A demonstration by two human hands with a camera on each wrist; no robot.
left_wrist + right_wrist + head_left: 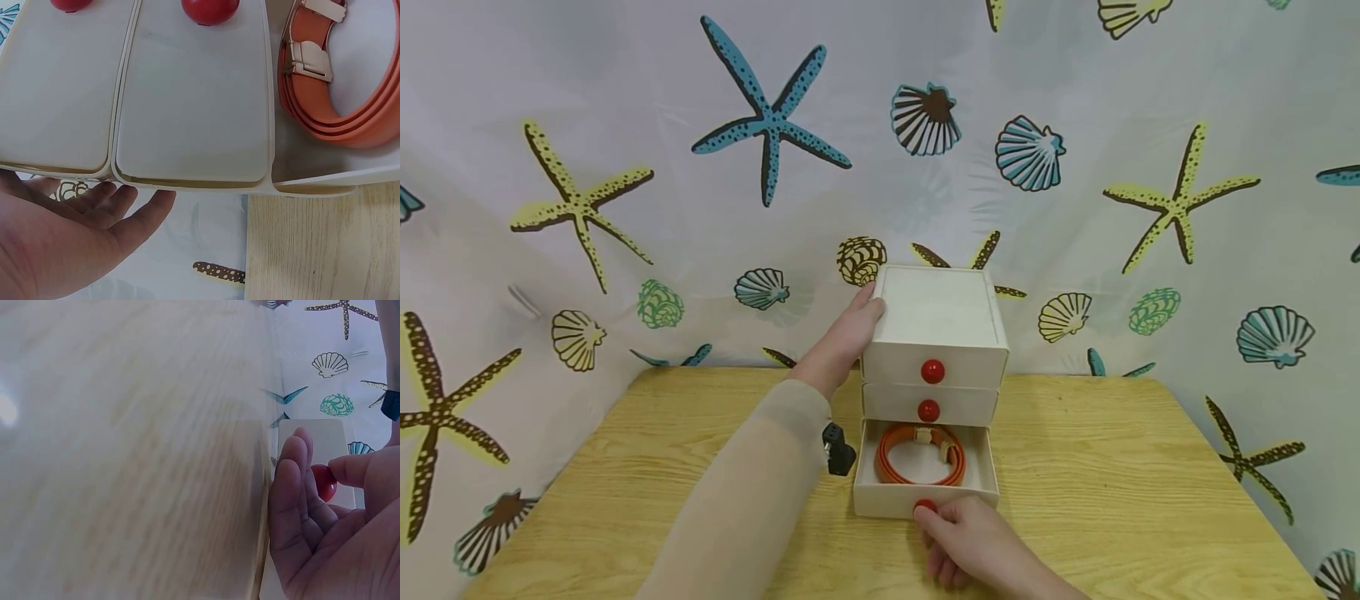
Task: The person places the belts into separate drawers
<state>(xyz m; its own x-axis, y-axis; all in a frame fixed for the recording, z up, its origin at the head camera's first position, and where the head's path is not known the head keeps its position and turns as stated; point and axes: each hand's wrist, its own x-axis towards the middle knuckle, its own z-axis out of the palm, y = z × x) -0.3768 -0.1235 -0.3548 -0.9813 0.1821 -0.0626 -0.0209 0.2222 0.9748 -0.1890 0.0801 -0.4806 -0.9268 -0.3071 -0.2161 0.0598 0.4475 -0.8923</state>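
Note:
A small white cabinet (936, 307) of stacked drawers with round red knobs stands on the table. Its bottom drawer (887, 502) is pulled out. Inside lies a coiled orange belt (958, 465) with pale gold metal fittings. My left hand (844, 333) rests against the cabinet's left side, and in the left wrist view its extended fingers (147, 219) touch that wall. With thumb and fingers, my right hand (970, 537) pinches the bottom drawer's red knob (324, 482). The upper red knob (932, 371) and the middle red knob (928, 410) are on closed drawers.
The wood-grain table (1075, 467) extends on both sides of the cabinet. Behind it hangs a pale cloth (887, 200) printed with starfish and shells. A small black device (838, 450) sits at my left wrist.

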